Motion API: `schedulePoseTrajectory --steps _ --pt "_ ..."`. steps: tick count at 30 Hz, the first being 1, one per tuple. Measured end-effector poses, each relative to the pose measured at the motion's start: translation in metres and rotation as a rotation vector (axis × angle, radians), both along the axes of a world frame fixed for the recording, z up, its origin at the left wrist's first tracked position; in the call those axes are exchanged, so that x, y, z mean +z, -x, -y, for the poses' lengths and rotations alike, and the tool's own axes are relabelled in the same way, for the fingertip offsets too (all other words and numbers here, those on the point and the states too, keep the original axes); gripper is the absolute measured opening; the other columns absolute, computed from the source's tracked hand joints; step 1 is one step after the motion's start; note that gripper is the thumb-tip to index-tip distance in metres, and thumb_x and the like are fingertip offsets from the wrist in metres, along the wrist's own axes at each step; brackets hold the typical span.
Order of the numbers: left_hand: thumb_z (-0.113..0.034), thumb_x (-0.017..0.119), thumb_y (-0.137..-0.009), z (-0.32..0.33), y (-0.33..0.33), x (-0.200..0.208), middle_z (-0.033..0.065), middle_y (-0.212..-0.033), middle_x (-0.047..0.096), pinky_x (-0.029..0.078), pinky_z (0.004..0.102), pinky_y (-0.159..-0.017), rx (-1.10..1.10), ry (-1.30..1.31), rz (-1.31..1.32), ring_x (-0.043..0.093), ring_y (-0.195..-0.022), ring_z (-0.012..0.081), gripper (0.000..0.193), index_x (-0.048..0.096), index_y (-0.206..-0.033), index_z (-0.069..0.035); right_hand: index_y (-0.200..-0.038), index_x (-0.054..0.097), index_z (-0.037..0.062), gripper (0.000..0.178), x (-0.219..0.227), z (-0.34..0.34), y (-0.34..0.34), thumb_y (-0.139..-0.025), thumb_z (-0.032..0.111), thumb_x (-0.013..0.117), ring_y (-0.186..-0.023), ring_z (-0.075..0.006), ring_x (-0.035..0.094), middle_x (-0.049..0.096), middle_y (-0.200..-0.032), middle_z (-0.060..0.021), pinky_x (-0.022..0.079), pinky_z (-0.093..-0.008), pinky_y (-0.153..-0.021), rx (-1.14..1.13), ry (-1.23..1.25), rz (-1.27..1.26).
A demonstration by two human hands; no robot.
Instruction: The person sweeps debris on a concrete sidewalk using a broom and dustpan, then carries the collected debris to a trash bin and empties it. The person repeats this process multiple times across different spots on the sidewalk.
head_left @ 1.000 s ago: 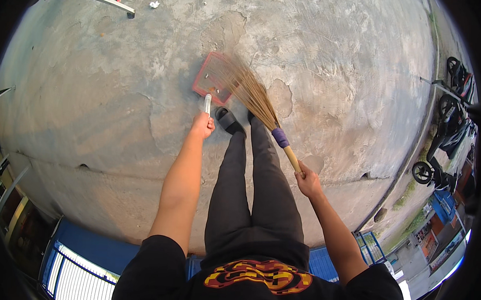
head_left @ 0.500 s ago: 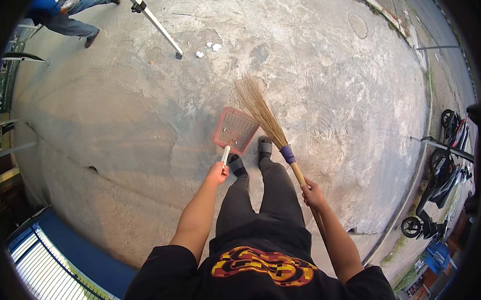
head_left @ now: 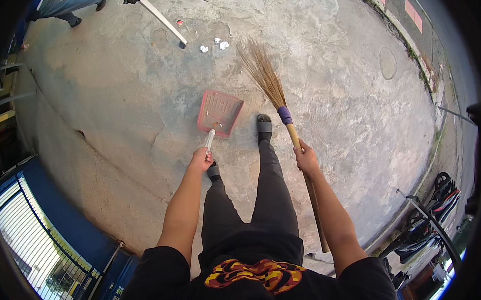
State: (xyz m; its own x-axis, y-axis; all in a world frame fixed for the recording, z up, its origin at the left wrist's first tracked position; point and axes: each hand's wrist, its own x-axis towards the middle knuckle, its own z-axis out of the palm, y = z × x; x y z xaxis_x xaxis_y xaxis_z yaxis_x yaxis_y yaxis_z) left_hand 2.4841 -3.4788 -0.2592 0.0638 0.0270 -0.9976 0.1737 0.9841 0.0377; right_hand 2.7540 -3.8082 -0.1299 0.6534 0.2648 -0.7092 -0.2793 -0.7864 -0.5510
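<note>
While my left hand is wrapped tight around the pale handle of the red dustpan, I carry the pan out ahead of my left foot, its mouth tilted toward the litter; my right hand is closed on the wooden shaft of the broom, just below the purple binding, with the straw head fanned forward and the long tail of the shaft running back past my right forearm. Both grips are pressed shut on their handles; neither is spread. Crumpled white paper scraps lie on the concrete floor ahead, near the foot of a slanting metal pole, and a small red scrap lies just beyond them; pan and bristles are both well apart from them.

To do this well, I judge the pan's front lip should sit flat on the concrete just short of the scraps, leaving no gap beneath; the broom should come down behind them and draw with short, light strokes toward the pan, since light paper will scatter under a hard flick; I would keep the bristles clear of the pole's foot. Another person's legs are at the far left edge, well away.
</note>
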Motion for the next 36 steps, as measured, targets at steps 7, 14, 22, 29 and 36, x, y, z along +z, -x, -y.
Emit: schedulePoseTrajectory --steps 7,14,22,29,36 --pt "-0.01 0.044 -0.1 -0.025 -0.139 -0.057 0.0045 -0.077 0.049 0.036 0.0231 -0.044 -0.031 -0.04 -0.082 0.042 -0.055 0.0093 0.02 0.04 -0.117 -0.001 -0.139 0.058 0.0111 0.046 -0.072 -0.018 -0.096 -0.094 0.022 0.062 -0.068 -0.0321 0.071 0.07 -0.082 -0.0229 0.057 -0.041 -0.063 0.196 0.133 -0.059" --pt "-0.01 0.046 -0.097 -0.018 -0.163 -0.086 0.0051 -0.077 0.05 0.036 0.0227 -0.045 -0.023 -0.001 -0.152 0.042 -0.055 0.0089 0.019 0.042 -0.114 -0.003 -0.14 0.056 0.0028 0.049 -0.025 0.075 -0.036 -0.094 0.016 0.064 -0.112 -0.035 0.068 0.068 -0.119 -0.0279 0.053 -0.0384 -0.094 0.166 0.144 -0.28" --pt "-0.011 0.047 -0.099 -0.021 -0.14 -0.076 0.0047 -0.074 0.048 0.034 0.0221 -0.042 0.143 0.008 -0.002 0.04 -0.054 0.0083 0.015 0.039 -0.11 -0.005 -0.141 0.055 0.0022 0.048 -0.002 0.022 -0.109 -0.095 0.012 0.063 -0.116 -0.0343 0.067 0.067 -0.123 -0.027 0.053 -0.0396 -0.094 0.309 -0.035 -0.009" --pt "-0.009 0.043 -0.098 -0.041 -0.18 -0.079 0.0049 -0.075 0.047 0.033 0.0223 -0.043 0.328 -0.013 0.024 0.039 -0.054 0.0093 0.014 0.038 -0.111 -0.004 -0.137 0.057 0.0027 0.049 -0.09 -0.137 -0.194 -0.093 0.022 0.063 -0.103 -0.0437 0.067 0.069 -0.108 -0.0299 0.054 -0.0462 -0.088 0.47 0.107 0.172" --pt "-0.006 0.037 -0.097 -0.066 -0.222 -0.082 0.0048 -0.073 0.046 0.034 0.0242 -0.046 0.28 -0.026 -0.004 0.039 -0.054 0.0105 0.012 0.043 -0.108 -0.004 -0.14 0.057 0.0092 0.049 0.011 -0.036 -0.141 -0.092 0.018 0.064 -0.107 -0.0415 0.067 0.069 -0.113 -0.027 0.054 -0.0452 -0.091 0.566 0.212 0.029"
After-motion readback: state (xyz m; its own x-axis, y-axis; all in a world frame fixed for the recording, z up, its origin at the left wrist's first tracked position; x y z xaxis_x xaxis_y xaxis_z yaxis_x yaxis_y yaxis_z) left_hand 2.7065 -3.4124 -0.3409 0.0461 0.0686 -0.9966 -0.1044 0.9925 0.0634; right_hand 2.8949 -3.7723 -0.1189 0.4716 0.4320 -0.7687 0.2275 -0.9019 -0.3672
